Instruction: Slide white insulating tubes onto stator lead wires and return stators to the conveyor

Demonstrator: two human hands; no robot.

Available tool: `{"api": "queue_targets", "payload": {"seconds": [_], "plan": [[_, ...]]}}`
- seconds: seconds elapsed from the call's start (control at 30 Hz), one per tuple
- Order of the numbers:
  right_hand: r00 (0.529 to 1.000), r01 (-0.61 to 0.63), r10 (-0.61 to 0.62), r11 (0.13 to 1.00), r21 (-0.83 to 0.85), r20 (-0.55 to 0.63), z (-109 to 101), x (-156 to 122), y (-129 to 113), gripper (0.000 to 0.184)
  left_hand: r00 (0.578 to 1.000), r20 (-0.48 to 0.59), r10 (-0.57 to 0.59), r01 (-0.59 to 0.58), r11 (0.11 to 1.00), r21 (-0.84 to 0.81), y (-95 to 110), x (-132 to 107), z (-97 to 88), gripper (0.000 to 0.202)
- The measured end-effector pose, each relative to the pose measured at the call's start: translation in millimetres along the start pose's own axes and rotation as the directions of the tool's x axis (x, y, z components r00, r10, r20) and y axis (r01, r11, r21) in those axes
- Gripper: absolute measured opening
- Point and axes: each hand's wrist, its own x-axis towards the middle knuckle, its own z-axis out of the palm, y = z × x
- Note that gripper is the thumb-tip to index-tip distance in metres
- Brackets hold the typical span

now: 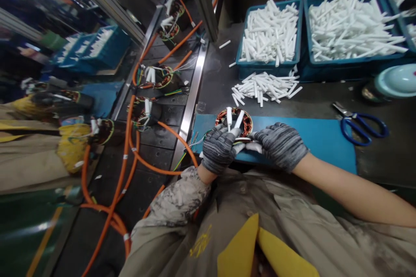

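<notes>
A motor stator with a ring of copper windings stands on the blue mat in front of me. Two white sleeves stick up from its middle, and more white sleeving lies at its near edge. My left hand, in a grey striped glove, is closed at the stator's left front side; its fingers partly cover the windings. Gloved the same way, my right hand has its fingertips pressed together at the sleeving on the near right side. Exactly what lies between those fingertips is hidden.
Behind the mat is a loose pile of white sleeves, backed by blue bins full of them. Blue-handled scissors and a lidded jar lie right. Leftward, a line carries stators with orange cables; a co-worker's yellow-sleeved arm is beyond.
</notes>
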Motion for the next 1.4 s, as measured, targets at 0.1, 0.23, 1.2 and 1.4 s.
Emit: {"api": "queue_targets", "payload": {"seconds": [0.1, 0.23, 1.2, 1.4], "plan": [[0.995, -0.096, 0.074, 0.894, 0.437, 0.067, 7.7, 9.0, 21.1, 0.048, 0.999, 0.036, -0.013, 0.013, 1.0, -0.011, 7.5, 8.1, -2.7, 0.03], [0.971, -0.236, 0.104, 0.299, 0.925, 0.214, 31.8, 23.2, 42.6, 0.055, 0.993, 0.112, -0.023, 0.024, 1.0, -0.005, 17.4, 12.4, -0.8, 0.036], [0.981, -0.172, 0.022, 0.546, 0.82, 0.192, 47.5, 8.0, 26.0, 0.07, 0.998, 0.06, 0.019, -0.019, 1.0, 0.001, 16.1, -2.6, 16.2, 0.015], [0.917, -0.121, 0.335, 0.75, 0.651, -0.216, 48.7, -32.2, 88.2, 0.045, 0.968, 0.193, 0.158, -0.133, 0.982, -0.136, 61.6, -36.7, 10.3, 0.017]]}}
